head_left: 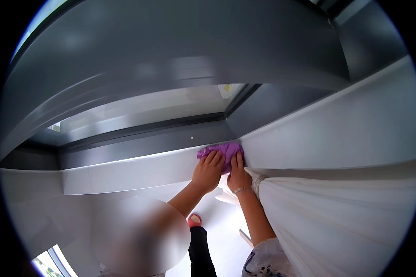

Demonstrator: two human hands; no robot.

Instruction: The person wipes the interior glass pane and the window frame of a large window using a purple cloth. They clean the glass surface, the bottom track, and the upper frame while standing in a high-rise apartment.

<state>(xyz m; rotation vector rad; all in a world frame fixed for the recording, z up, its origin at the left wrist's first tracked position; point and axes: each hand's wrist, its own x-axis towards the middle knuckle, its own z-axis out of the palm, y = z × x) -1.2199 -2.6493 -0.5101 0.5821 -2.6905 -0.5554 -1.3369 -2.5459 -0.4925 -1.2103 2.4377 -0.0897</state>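
Observation:
A crumpled purple cloth lies in the corner of the white window sill, against the dark grey window frame. My left hand grips the cloth from its left side, fingers bent over it and pressing down. Close beside it, my right hand holds the right part of the cloth with its fingers pressed on the edge near the corner. A thin bracelet circles my right wrist. The palms and the cloth's underside are hidden, and a blurred patch covers part of my left forearm.
A gathered white curtain hangs to the right, close to my right forearm. The white side wall borders the corner. A wide grey frame bar crosses above my hands. Below, a red shoe stands on the pale floor.

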